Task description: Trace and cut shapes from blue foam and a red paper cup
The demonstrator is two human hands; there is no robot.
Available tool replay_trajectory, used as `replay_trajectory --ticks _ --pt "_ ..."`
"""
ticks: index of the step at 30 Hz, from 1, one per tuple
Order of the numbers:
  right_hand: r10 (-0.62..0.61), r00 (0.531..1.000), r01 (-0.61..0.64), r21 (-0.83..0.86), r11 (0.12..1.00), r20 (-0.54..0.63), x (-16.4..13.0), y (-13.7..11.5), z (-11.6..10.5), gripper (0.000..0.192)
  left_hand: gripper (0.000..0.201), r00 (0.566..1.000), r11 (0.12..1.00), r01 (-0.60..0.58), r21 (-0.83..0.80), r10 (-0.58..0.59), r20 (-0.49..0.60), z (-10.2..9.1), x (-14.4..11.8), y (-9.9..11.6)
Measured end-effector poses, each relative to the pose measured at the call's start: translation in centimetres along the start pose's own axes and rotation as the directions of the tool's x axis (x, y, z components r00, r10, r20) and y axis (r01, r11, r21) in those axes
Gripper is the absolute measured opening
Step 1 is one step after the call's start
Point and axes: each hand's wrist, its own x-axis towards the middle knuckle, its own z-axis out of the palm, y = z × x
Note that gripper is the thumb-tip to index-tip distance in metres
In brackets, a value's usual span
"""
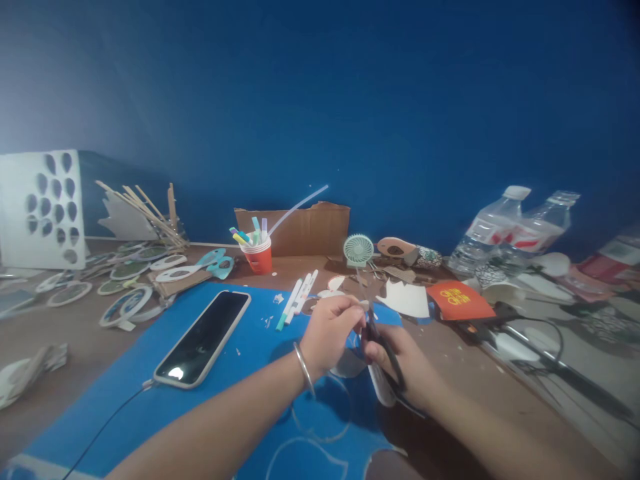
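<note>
My right hand (400,363) has its grip closed on the scissors (385,350); my left hand (330,330) pinches a small paper piece (364,305) at the blades, above the blue sheet (240,373) on the worktop (75,340), phone (203,338) just left

The wall (400,100) was deep blue; the sheet (240,360) under the hands was bright blue, marked with pale curved outlines; the table (75,340) was brown; the phone (203,338) had a black screen in a pale case; the cup (259,257) was red-orange, holding markers (247,235) in yellow, teal and lilac; the cardboard (305,230) was tan; the fan (358,250) was mint green; the card (457,300) was orange with yellow lettering; the board (40,208) was white, patterned with drop-shaped holes; the scissors (385,350) were black; the bangle (303,368) was silver; the bottles (510,233) were clear with red and white labels.
</note>
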Motion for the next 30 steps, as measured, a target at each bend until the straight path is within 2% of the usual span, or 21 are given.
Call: replay_trajectory --ticks 14,30 --pt "0.097 0.995 -0.100 -0.164 0.981 -0.024 -0.11 0.04 -0.39 0.060 0.022 1.000 1.000 -0.021 0.018 0.021 0.021 -0.60 0.42 0.06" --pt "0.142 0.989 -0.146 -0.187 0.972 -0.034 -0.15 -0.27 -0.43 0.061 0.025 1.000 0.999 -0.026 0.021 0.027 -0.010 -0.88 0.57 0.29"
